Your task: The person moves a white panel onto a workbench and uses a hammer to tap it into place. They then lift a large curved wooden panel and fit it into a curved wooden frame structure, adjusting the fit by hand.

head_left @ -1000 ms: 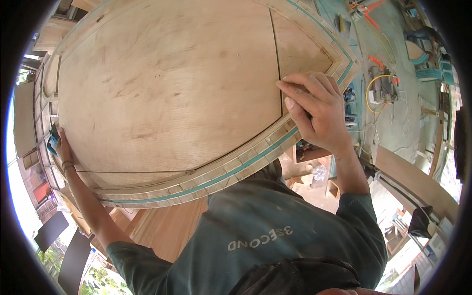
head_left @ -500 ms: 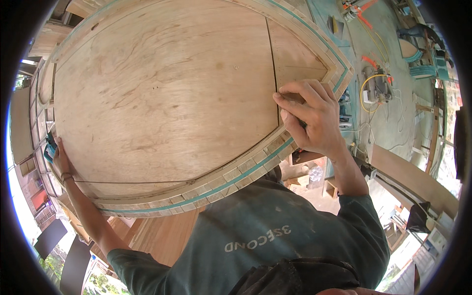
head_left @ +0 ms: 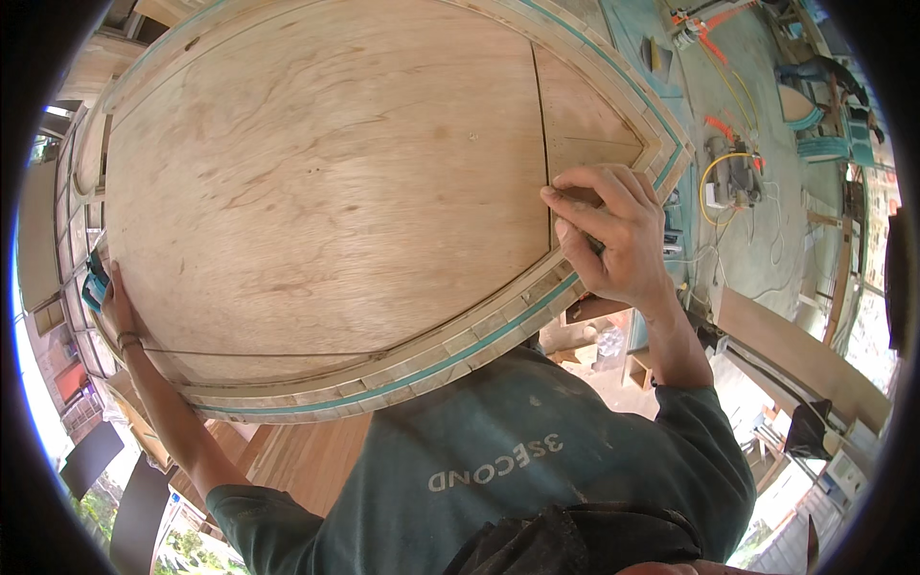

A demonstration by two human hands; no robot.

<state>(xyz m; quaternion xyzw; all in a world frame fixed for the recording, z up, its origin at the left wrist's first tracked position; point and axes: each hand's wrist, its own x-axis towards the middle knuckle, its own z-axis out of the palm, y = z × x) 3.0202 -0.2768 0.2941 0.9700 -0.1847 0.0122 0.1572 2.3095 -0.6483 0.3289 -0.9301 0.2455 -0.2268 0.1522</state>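
A large wooden panel [head_left: 326, 192] with curved sides and a pointed right end lies in front of me. Pale wooden strips and a teal line make up its rim [head_left: 450, 356]. At the panel's far left edge, my left hand [head_left: 119, 311] is closed around a teal-and-black tool [head_left: 96, 283], whose kind I cannot make out. My right hand [head_left: 618, 230] is over the right end, thumb and fingers bent into a pinch beside a dark straight seam [head_left: 541, 105]. Whatever is in that pinch is hidden by the fingers.
Beyond the pointed end, a grey machine [head_left: 733, 177] with a yellow hose stands on the floor, with cables around it. A long wooden board [head_left: 805, 335] lies at the right. Teal-edged curved pieces [head_left: 822, 149] are stacked farther off, near another person [head_left: 824, 77].
The panel's right end and my right hand appear slightly farther right and lower in the picture. The right hand keeps its pinch by the seam; my left hand stays at the left edge.
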